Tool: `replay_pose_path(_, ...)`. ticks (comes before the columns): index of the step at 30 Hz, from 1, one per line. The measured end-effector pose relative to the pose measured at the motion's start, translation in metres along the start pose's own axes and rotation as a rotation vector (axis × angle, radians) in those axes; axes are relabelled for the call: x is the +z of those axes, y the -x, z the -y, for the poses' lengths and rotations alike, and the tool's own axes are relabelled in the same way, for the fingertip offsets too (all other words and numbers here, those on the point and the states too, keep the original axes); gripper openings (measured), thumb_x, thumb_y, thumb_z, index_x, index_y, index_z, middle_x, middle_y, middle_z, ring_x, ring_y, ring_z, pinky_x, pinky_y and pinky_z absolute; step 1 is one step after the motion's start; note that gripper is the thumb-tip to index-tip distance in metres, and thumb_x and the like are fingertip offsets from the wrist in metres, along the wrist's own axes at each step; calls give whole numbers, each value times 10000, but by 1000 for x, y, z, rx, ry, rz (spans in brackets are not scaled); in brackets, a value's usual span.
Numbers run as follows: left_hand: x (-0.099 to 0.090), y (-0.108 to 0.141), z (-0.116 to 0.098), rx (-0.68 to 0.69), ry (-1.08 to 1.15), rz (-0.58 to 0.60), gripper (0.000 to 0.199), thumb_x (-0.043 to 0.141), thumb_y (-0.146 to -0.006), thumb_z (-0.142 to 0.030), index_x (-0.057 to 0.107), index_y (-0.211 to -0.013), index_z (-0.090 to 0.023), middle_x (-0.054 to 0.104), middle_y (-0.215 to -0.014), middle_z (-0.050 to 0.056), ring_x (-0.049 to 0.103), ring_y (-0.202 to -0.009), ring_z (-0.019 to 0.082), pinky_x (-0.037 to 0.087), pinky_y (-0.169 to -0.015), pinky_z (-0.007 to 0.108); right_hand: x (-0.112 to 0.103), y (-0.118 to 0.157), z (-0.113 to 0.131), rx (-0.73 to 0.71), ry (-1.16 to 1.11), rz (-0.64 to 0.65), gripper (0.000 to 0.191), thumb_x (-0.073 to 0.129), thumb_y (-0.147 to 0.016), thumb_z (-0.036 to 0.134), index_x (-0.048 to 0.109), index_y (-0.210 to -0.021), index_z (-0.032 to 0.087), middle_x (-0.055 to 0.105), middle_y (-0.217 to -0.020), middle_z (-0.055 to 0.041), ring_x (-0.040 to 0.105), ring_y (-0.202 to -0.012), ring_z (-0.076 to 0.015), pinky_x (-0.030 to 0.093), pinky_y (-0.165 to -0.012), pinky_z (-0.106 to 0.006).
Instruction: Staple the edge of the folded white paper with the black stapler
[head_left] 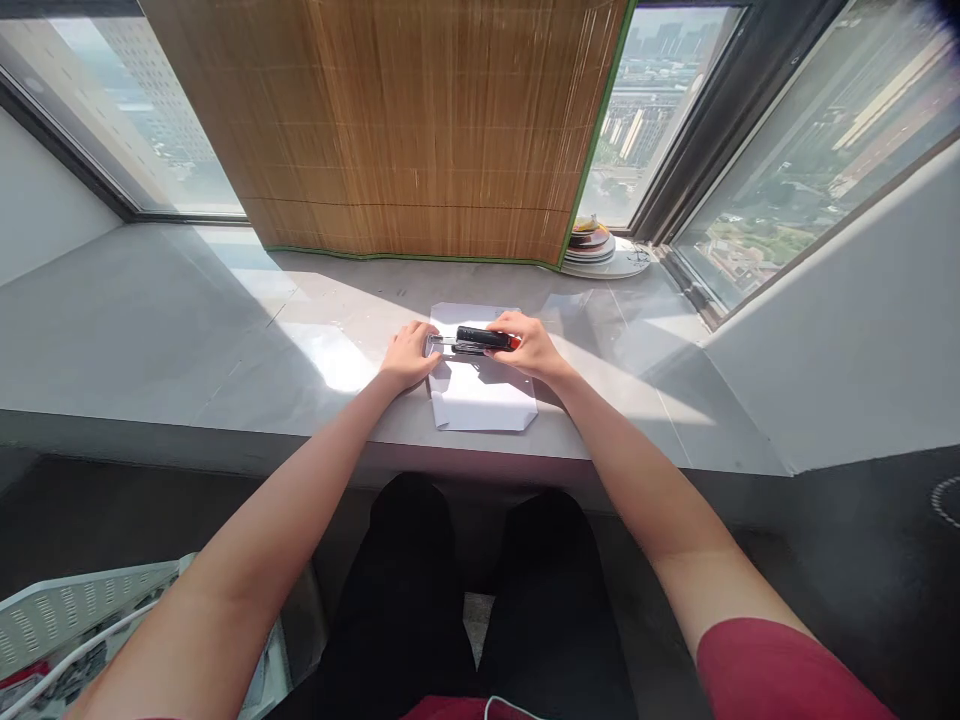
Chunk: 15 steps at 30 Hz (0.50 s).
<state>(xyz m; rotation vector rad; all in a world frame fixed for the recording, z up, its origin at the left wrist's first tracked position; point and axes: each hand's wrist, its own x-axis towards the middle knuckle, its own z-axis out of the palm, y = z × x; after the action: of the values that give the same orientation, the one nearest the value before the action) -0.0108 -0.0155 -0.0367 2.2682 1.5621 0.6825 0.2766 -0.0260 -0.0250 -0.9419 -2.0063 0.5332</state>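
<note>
A black stapler with a red end (pixel 480 340) is held sideways over white paper (pixel 484 395) on the pale stone sill. My right hand (pixel 529 345) grips the stapler's red end between thumb and fingers. At the stapler's left, my left hand (pixel 411 352) lies by the paper's left edge, its fingers curled around a small clear or metallic piece that I cannot make out well. The paper's lower corners look folded or creased.
A bamboo blind (pixel 427 130) hangs behind the sill (pixel 172 340). Stacked plates (pixel 596 250) stand at the back right by the window. A white plastic basket (pixel 90 600) with items inside is at the lower left.
</note>
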Motion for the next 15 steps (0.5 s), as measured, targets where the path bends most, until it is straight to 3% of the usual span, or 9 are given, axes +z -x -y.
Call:
replay_pose_path(4,-2,10,-9,21,184,-285,543,581,-925,-228,519,-1465,-213,469,-1623,164,429,-1553,331,375,-1310,507,1,0,4,-56,203,-129,214,676,-934,259,795,-1110,281,683,-1045,-90,606,-1026,-312,516,-997,-533)
replay_pose_path(6,-2,12,-17,-66,328,-466,495,546,-949,-209,523,-1443,-217,488,-1592,166,453,-1542,317,389,-1312,499,2,1,4,-75,287,-144,300,634,-971,236,770,-1223,325,664,-1101,-96,585,-1088,-342,484,-1060,-591)
replay_pose_path(8,0,8,-25,-226,590,-558,388,486,-1011,-259,551,-1392,-221,548,-1514,171,529,-1485,315,436,-1284,512,3,4,3,-94,339,-140,373,615,-991,225,731,-1315,368,646,-1154,-101,566,-1140,-366,454,-1099,-629)
replay_pose_path(10,2,1,-29,-355,941,-496,357,427,-1068,-364,581,-1351,-210,597,-1448,186,588,-1443,333,494,-1238,534,5,7,3,-118,367,-123,391,612,-1006,232,708,-1353,386,642,-1163,-103,559,-1164,-372,438,-1123,-636)
replay_pose_path(12,5,-5,-30,-406,1260,-317,417,418,-1079,-465,619,-1316,-187,642,-1398,206,616,-1426,365,538,-1194,553,6,9,5,-140,380,-92,364,608,-1026,252,706,-1354,377,652,-1146,-106,564,-1168,-362,433,-1137,-621)
replay_pose_path(15,8,-7,-28,-438,1527,-84,448,450,-1068,-486,672,-1261,-149,712,-1311,221,646,-1401,374,557,-1178,560,6,11,9,-162,394,-17,320,552,-1073,274,720,-1326,376,674,-1134,-102,571,-1157,-337,427,-1135,-586)
